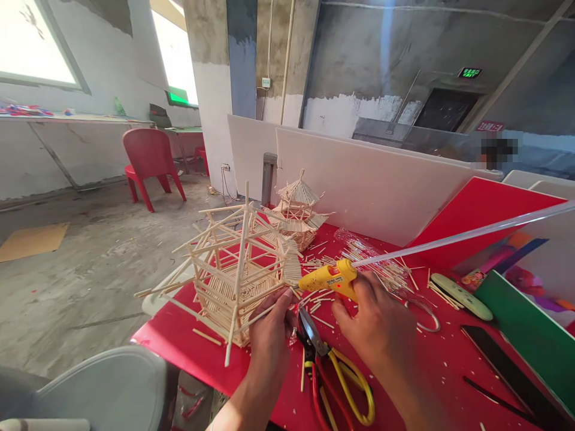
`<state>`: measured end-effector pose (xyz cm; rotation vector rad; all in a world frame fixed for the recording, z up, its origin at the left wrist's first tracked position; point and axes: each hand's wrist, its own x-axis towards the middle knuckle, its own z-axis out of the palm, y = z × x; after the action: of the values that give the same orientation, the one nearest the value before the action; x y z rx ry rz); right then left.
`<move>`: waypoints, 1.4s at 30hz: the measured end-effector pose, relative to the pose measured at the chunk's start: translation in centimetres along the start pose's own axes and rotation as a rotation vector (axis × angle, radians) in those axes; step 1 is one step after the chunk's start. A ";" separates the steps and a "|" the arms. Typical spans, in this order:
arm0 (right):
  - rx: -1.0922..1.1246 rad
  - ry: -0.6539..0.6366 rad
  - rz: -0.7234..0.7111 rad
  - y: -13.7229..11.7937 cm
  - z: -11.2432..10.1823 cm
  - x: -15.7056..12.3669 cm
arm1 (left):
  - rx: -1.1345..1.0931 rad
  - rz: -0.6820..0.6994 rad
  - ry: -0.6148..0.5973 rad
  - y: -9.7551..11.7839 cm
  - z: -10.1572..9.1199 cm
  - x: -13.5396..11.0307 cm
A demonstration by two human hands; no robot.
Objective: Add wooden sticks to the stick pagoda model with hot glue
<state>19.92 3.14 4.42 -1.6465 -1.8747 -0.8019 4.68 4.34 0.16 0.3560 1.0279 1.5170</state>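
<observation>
My right hand (372, 317) is wrapped round the handle of a yellow hot glue gun (330, 276), with a long clear glue stick (449, 239) running out of its back. The gun's nozzle points left, close to the fingertips of my left hand (272, 320). Those fingers are pinched on a thin wooden stick (256, 318) at the near right side of an open-framed stick model (220, 287). Whether the nozzle touches the stick I cannot tell. Below the gun lie metal snips (312, 332) and pliers with yellow handles (366, 395).
A finished-looking stick pagoda (300, 209) stands behind the model on the red table (431, 371). Loose sticks (381, 263) lie to the right, near a pale green oblong case (462, 296). White panels (359, 179) border the back. A grey stool (108, 389) stands at lower left.
</observation>
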 end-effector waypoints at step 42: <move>0.000 0.036 -0.012 0.1 0.2 -0.2 | -0.009 0.022 -0.043 -0.7 -0.5 0.2</move>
<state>20.06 3.18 4.16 -1.6116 -1.8612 -0.8311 4.76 4.23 -0.68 0.3927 0.9859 1.5270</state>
